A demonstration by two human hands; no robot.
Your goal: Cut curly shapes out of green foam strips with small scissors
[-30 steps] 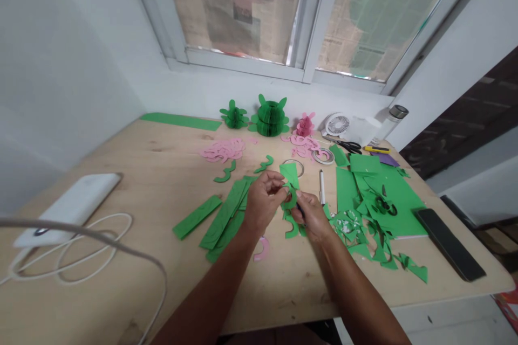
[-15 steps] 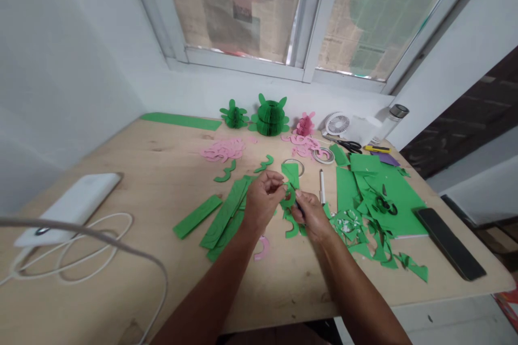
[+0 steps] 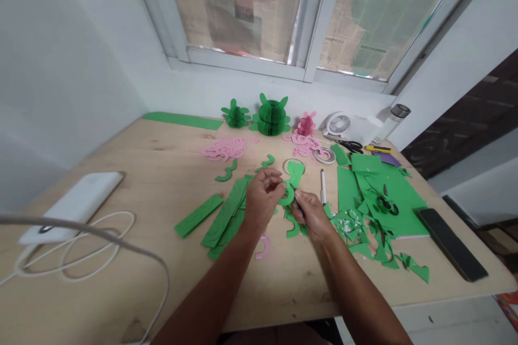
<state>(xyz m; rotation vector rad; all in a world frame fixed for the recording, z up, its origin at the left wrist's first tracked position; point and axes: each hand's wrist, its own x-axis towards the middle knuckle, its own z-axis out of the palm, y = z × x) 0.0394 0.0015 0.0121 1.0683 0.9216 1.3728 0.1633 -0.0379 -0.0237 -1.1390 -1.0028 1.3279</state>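
Pinched in the fingers of my left hand (image 3: 262,194) is a green paper piece (image 3: 296,171), its lower part cut into a curve. Close beside it on the right, my right hand (image 3: 314,214) is closed around small scissors (image 3: 298,205); their dark handle shows, and the blades meet the paper but are mostly hidden. Below the hands lies a curved green cutout (image 3: 292,227), with a pink curved cutout (image 3: 263,248) nearer me. Green paper strips (image 3: 226,213) lie left of my left hand, and wavy green cutouts (image 3: 226,172) are farther back.
Green scraps (image 3: 374,242), black-handled scissors (image 3: 387,205) and a dark flat case (image 3: 451,245) lie at right. A white pen (image 3: 322,186) is beyond my right hand. Paper figures (image 3: 272,117) and a small fan (image 3: 339,124) line the back. A white device (image 3: 76,205) with cable sits left.
The green paper has turned between my fingers: its upper end now tilts to the right and more of the curved part shows. Both hands stay in nearly the same place.
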